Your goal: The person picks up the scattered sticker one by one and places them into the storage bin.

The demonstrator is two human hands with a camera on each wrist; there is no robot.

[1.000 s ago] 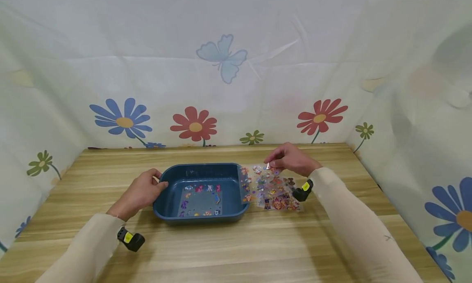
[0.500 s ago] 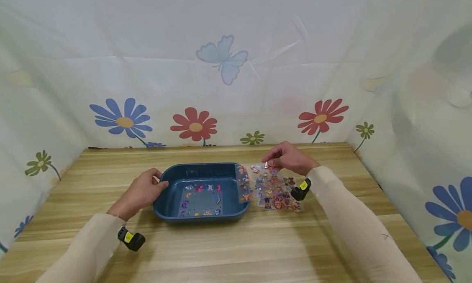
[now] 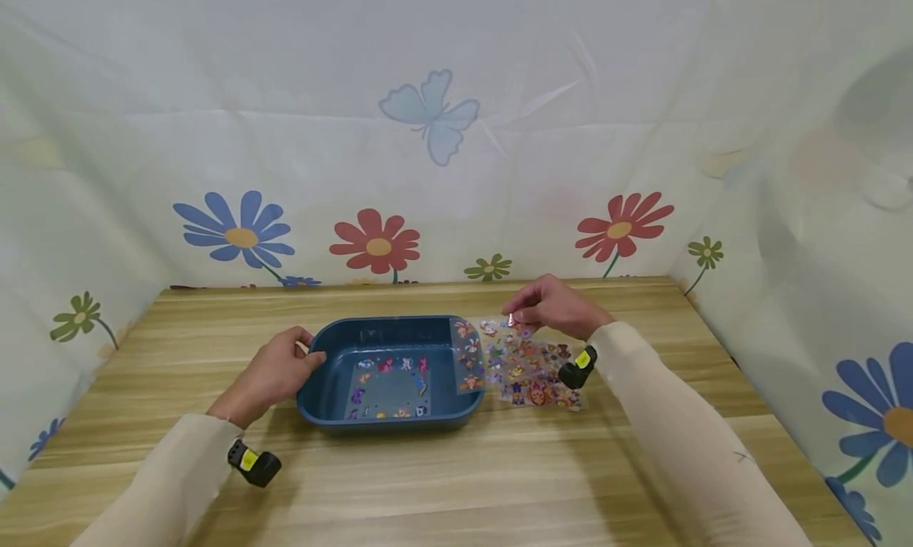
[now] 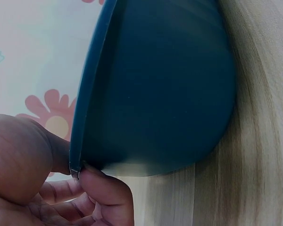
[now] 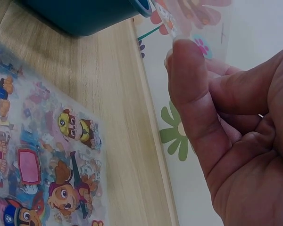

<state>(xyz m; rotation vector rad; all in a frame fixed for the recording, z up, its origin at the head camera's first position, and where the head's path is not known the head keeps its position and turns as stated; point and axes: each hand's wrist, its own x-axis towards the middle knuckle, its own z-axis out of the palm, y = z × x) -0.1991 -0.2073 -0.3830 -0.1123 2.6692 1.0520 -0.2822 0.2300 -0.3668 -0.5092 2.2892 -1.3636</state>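
A dark blue rectangular basin point(image 3: 335, 416) with rounded corners stands on the table. My left hand point(image 3: 285, 365) pinches its left rim between thumb and fingers, as the left wrist view also shows. Flat on the basin's floor lies a clear sticker sheet point(image 3: 390, 388) with small cartoon figures. My right hand point(image 3: 559, 307) pinches the far edge of another clear sticker sheet point(image 3: 468, 357), whose left part overhangs the basin's right rim. Beneath and right of it, a pile of sticker sheets point(image 5: 61, 174) with cartoon dogs lies on the table.
The wood-grain table point(image 3: 428, 491) reaches a white curtain point(image 3: 499, 174) printed with flowers and a butterfly at the back and sides. Each wrist carries a small black camera, such as the left wrist's camera point(image 3: 254, 462).
My right hand has shifted slightly left, carrying the held sticker sheet farther over the basin's right end. The left hand and the basin stay where they were.
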